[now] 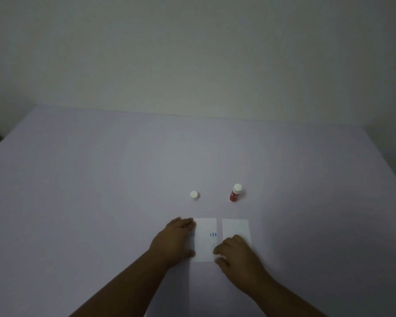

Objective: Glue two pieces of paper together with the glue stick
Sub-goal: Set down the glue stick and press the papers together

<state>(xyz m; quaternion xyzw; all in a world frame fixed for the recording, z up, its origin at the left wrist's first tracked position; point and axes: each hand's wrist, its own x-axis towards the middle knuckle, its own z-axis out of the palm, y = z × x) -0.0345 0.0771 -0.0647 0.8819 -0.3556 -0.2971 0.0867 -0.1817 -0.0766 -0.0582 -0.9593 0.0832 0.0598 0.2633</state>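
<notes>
— Pale lilac, matte and smooth: that is the tabletop [101, 202], filling the lower two thirds of the frame under a plain off-white wall [192, 53].

— And the papers?

— Two thin white rectangles lie flat, low and just right of centre, side by side with a narrow gap. The left paper [205, 243] carries small blue stripes; the right paper [235, 227] looks blank.

— The hands?

— The left hand [173, 241] rests on the left paper's left edge, fingers loosely curled and gripping nothing. The right hand [238, 255] lies over the near corner of the right paper, fingers [218, 250] bent and slack, touching the left paper's right edge (whether they pinch it, I cannot tell).

— The glue stick?

— A short red cylinder with a rounded white top, the glue stick [235, 193] stands upright above the papers, apart from them. Its small white cap [194, 195], a stubby plastic cylinder, stands to its left.
</notes>
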